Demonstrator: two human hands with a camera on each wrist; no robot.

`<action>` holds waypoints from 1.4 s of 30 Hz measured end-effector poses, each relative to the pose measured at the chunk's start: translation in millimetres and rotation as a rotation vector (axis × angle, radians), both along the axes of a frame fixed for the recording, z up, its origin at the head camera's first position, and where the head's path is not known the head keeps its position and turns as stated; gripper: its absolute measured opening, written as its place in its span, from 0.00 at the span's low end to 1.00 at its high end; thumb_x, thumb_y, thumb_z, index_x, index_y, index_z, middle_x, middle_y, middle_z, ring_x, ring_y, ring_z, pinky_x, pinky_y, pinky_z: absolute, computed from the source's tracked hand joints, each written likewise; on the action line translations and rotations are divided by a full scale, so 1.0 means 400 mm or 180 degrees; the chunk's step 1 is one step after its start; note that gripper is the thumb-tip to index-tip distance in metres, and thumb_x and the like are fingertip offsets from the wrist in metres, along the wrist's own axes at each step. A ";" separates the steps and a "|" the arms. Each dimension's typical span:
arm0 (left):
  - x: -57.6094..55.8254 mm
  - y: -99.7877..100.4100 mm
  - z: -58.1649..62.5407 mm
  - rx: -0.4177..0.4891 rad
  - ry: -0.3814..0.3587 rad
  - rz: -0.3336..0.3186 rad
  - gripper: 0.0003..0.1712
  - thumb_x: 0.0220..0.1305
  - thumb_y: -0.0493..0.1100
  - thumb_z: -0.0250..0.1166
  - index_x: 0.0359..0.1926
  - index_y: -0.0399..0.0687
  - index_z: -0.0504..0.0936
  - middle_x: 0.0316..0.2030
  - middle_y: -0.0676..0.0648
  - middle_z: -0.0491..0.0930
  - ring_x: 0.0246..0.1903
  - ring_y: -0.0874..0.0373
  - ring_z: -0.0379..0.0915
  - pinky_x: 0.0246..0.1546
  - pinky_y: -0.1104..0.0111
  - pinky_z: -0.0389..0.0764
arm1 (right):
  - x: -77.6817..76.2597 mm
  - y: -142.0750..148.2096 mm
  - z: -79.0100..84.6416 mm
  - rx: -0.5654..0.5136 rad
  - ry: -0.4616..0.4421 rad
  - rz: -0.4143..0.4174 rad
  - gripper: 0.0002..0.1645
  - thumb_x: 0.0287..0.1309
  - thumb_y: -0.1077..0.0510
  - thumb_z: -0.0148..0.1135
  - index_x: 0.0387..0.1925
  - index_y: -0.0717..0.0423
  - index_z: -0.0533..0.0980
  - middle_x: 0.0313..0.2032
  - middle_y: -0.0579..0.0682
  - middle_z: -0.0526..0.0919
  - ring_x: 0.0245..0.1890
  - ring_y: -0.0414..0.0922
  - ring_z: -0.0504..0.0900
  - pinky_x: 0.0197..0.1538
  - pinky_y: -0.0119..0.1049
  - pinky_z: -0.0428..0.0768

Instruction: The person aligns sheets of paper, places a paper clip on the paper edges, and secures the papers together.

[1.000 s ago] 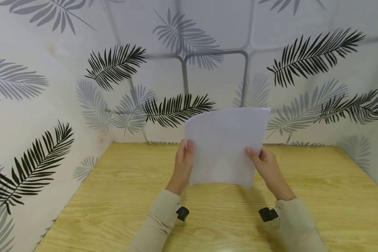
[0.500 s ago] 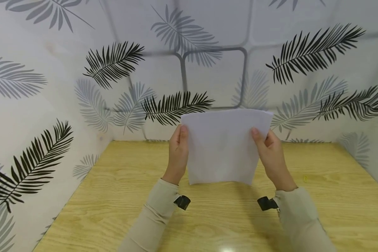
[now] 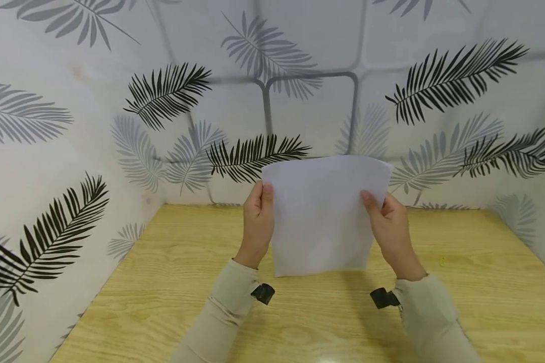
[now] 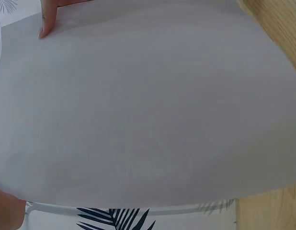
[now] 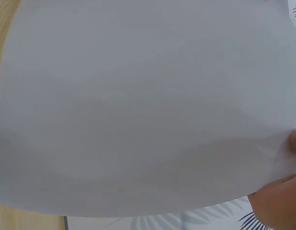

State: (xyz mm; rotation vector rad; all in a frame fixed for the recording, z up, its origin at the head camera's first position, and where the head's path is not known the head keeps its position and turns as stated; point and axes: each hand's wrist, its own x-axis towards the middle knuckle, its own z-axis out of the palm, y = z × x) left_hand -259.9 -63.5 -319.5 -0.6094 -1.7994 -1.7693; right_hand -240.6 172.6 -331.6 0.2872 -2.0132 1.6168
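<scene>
A blank white sheet of paper is held up above the table, slightly bowed along its top edge. My left hand pinches its left edge near the upper corner, thumb on the near face. On the opposite side my right hand grips the right edge, its thumb lying further in on the sheet. The paper fills most of the left wrist view, with a thumb at the top left. In the right wrist view the right hand shows at the lower right beside the paper. Fingers behind the sheet are hidden.
The wood-grain table spreads below both arms. A small yellow item lies on it to the right. Behind rises a wall with a feather-leaf pattern. A black strap device sits at the left wrist, another at the right.
Both hands have slid up along the paper's side edges since one second ago. The sheet's lower edge hangs slightly lower and straighter now. Both hands still hold it.
</scene>
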 end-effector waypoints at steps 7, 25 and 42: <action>-0.004 -0.011 0.020 -0.0328 0.0180 0.0124 0.18 0.76 0.37 0.45 0.24 0.40 0.59 0.19 0.50 0.53 0.18 0.59 0.50 0.23 0.71 0.57 | 0.019 0.008 0.027 0.0168 -0.0077 -0.0087 0.22 0.69 0.52 0.55 0.47 0.69 0.77 0.34 0.42 0.82 0.32 0.33 0.82 0.34 0.28 0.79; -0.023 -0.044 -0.039 -0.1006 -0.1250 0.0048 0.26 0.71 0.38 0.56 0.17 0.47 0.56 0.13 0.53 0.50 0.13 0.63 0.47 0.17 0.71 0.52 | 0.019 0.088 -0.033 0.0141 -0.1876 0.0997 0.37 0.68 0.45 0.54 0.62 0.73 0.65 0.40 0.43 0.81 0.39 0.37 0.79 0.45 0.36 0.77; -0.043 -0.040 -0.117 -0.1213 -0.1738 0.0037 0.14 0.68 0.36 0.60 0.24 0.36 0.77 0.15 0.48 0.67 0.20 0.49 0.69 0.23 0.69 0.70 | -0.001 0.094 -0.110 0.0189 -0.2379 0.0987 0.36 0.70 0.50 0.53 0.64 0.76 0.60 0.45 0.53 0.79 0.39 0.40 0.78 0.46 0.38 0.77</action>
